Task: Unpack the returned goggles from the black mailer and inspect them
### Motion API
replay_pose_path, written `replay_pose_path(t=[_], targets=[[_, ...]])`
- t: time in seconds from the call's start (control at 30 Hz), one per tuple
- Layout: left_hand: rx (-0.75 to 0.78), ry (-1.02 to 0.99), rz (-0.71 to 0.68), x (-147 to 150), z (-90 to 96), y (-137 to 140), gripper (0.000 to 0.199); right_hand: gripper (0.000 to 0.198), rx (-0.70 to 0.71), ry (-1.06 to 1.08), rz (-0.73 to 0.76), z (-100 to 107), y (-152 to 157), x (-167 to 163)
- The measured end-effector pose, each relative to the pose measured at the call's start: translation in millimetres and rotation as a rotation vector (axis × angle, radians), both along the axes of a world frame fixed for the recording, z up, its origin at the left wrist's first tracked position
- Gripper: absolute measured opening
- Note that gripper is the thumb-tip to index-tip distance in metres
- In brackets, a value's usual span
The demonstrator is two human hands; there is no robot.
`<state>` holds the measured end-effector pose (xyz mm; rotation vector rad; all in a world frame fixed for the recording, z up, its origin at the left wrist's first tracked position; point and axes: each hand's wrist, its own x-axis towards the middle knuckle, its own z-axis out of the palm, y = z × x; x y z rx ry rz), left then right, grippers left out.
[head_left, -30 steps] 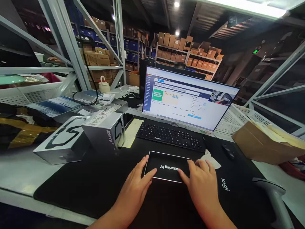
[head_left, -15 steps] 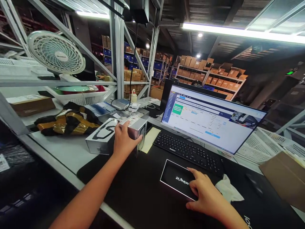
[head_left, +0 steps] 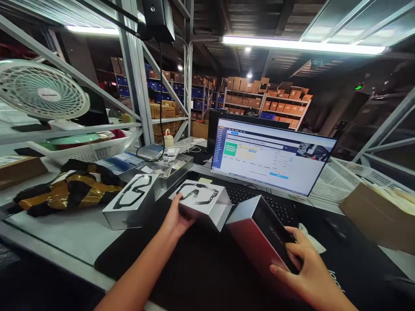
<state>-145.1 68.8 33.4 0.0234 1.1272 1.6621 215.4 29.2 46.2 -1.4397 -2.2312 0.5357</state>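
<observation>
One dark box (head_left: 254,242) is leaning at a tilt in front of the monitor (head_left: 275,157), and the right hand (head_left: 301,259) is gripping it, the thumb pressing one side and the fingers curling over the black face. Whether its low edge is touching the table (head_left: 81,239), I cannot tell. Also before the monitor, but more to its left, the left hand (head_left: 177,220) is pinching the white-topped box (head_left: 202,201) by the near left corner.

Both boxes are seeming, in my judgement, stiff and rather light, though any contents are not showing. The smooth faces are probably offering little friction and the corners are probably denting easily, so two opposite sides are giving the safest hold.

The dark box is showing a pale silver end and a reddish, shining side. The white-topped box is bearing a thick black outline, like a racing track, above silver sides. Farther left of the monitor, a similar box (head_left: 131,201) is lying. Behind the monitor, brown cartons (head_left: 282,106) are standing in rows.
</observation>
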Motion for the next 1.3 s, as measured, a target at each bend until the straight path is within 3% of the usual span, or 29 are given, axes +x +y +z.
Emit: replay_pose_path(t=[0.13,0.37,0.67,0.9,1.03,1.1,1.2,1.3], targets=[[0.023,-0.019,-0.052,20,-0.3,-7,0.019,0.053,0.065,-0.001,-0.034,13,-15,2],[0.138,0.176,-0.054,42,-15.8,-32,0.032,0.031,-0.015,-0.367,0.048,14,-29,-11],[0.043,0.326,-0.091,45,-37.9,-44,0.041,0.029,-0.115,-0.598,0.097,24,-33,-29],[-0.02,0.307,-0.123,60,-60.1,-56,0.035,0.038,-0.036,-0.297,0.031,-1,-26,-44],[0.014,0.281,-0.143,70,-61.7,-58,0.035,0.031,-0.126,-0.127,0.049,-7,-30,-20],[0.026,0.245,-0.131,72,-58.4,-56,0.032,0.047,-0.121,0.071,0.047,-18,-37,4],[0.005,0.183,-0.142,71,-49.5,-52,0.025,0.096,-0.036,0.434,0.004,-46,-50,28],[-0.028,0.134,-0.232,71,-37.5,-43,0.022,0.138,-0.024,0.547,-0.038,-77,-63,19]])
